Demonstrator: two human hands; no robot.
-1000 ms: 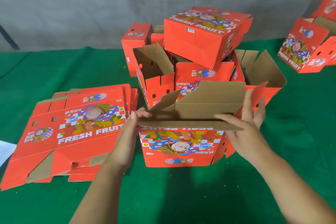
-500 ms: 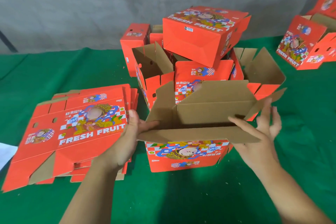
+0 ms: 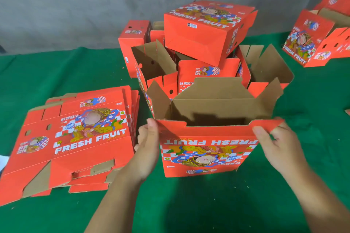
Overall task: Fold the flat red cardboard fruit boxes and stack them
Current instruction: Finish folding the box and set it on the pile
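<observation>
Head view: half-erected fruit box [image 3: 206, 149] upright on green table cover [image 3: 189, 204], mid-table, near flap [image 3: 217, 128] pinched at its corners by left hand [image 3: 146, 149] and right hand [image 3: 278, 142]. Step judged flap folding; next, tuck flaps closed, then stack on folded boxes [image 3: 204, 32] behind.

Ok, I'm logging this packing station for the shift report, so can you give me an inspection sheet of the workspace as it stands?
Surface: green cloth table, small pale specks scattered on it.
Job's things: open box upright in front, top flaps up, print upside down; flat box stack to its left; folded box pile behind; more folded boxes far right.
Clutter: white scrap at left edge.
Grippers: left hand grips the near flap's left corner; right hand pinches its right corner.
Cables: nothing seen.
Surroundings: grey wall behind.
</observation>
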